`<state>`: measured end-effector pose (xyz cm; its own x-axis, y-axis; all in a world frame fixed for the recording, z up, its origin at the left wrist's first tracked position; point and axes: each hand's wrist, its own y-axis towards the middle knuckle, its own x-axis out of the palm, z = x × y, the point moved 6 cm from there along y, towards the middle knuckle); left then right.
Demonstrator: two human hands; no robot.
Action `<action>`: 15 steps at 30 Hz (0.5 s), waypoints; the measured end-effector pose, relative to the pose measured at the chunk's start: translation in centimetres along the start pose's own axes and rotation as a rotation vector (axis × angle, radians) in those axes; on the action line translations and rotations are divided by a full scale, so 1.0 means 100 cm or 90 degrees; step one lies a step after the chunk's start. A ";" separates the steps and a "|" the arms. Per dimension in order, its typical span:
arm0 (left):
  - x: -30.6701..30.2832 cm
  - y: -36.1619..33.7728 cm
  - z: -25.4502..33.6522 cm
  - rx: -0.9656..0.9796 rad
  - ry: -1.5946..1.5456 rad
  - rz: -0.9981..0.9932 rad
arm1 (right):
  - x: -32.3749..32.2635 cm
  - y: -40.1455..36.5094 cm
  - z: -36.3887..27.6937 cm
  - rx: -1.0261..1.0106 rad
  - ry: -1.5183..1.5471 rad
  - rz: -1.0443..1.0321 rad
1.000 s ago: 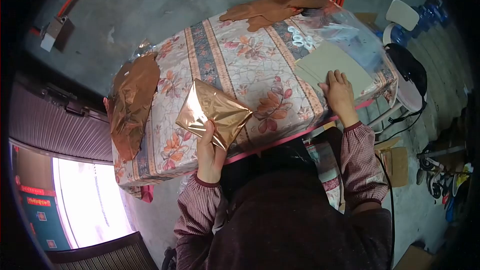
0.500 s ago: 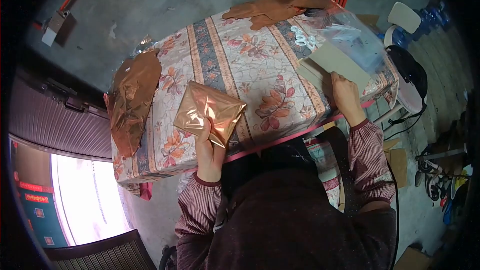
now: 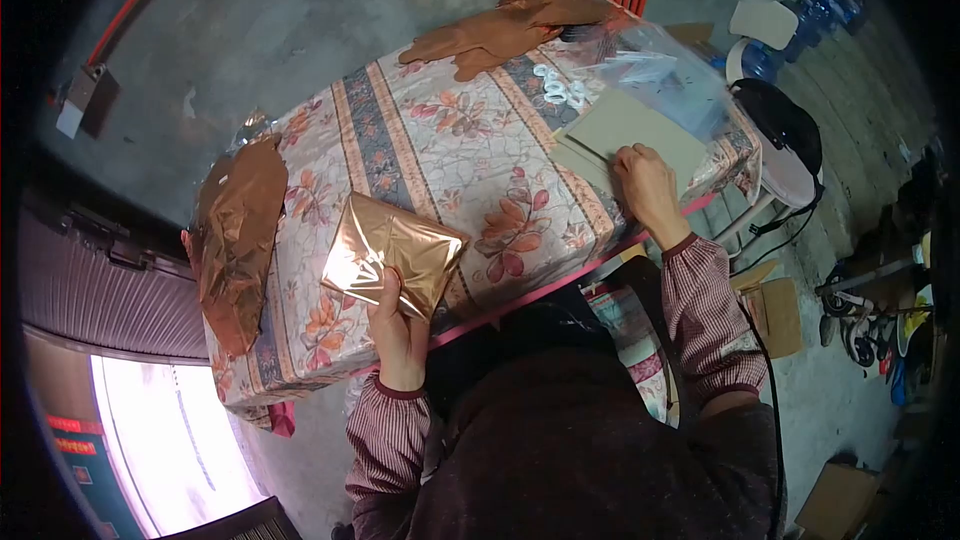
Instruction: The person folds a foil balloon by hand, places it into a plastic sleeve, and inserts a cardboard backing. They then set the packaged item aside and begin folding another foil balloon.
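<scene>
Gold foil packet (image 3: 400, 240), left hand (image 3: 399, 340), contents hidden

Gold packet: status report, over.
Left hand grips gold packet, thumb on top. Right hand at pale sheets, fingers curled. White rings beside sheets.

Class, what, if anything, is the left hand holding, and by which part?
The left hand holds the gold foil packet by its near edge, thumb on top.

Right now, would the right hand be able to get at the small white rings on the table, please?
Probably yes: the small white rings look uncovered, just beyond the pale sheets, which lie low. The right hand is at those sheets, though, and may have to leave them first.
</scene>
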<state>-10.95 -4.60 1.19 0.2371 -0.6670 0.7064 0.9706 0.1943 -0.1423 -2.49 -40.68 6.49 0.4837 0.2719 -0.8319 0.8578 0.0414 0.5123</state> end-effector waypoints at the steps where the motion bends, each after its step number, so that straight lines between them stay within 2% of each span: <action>1: 0.000 0.000 0.000 0.000 0.000 -0.001 | 0.003 0.001 0.001 0.001 0.029 -0.013; 2: -0.001 0.000 0.000 0.003 -0.001 -0.002 | 0.002 0.003 0.003 0.000 0.029 -0.014; 4: 0.001 -0.002 0.001 0.004 -0.002 0.001 | 0.014 0.002 0.011 0.244 0.397 -0.187; 5: 0.004 -0.004 0.001 -0.009 -0.003 0.000 | 0.015 0.002 0.008 0.245 0.397 -0.187; 7: 0.007 -0.005 -0.001 -0.026 -0.003 -0.004 | 0.005 0.008 -0.017 0.074 0.458 -0.107; 9: 0.004 -0.003 -0.003 -0.035 -0.005 0.023 | 0.009 -0.001 -0.043 0.040 0.379 -0.135; 11: 0.001 -0.002 -0.005 -0.032 -0.017 0.024 | 0.010 -0.019 -0.079 -0.042 0.494 -0.271; 12: 0.001 -0.003 -0.004 -0.028 -0.026 0.034 | 0.003 -0.017 -0.080 -0.043 0.492 -0.270; 14: 0.005 -0.005 -0.003 -0.031 -0.021 0.018 | -0.002 -0.022 -0.086 -0.032 0.537 -0.374; 15: 0.007 -0.007 -0.001 -0.034 -0.013 0.001 | 0.001 -0.022 -0.080 -0.030 0.540 -0.377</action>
<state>-11.50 -5.27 1.69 0.2382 -0.6522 0.7196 0.9712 0.1566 -0.1796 -5.75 -33.07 6.99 -0.3109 0.7833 -0.5383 0.9020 0.4217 0.0927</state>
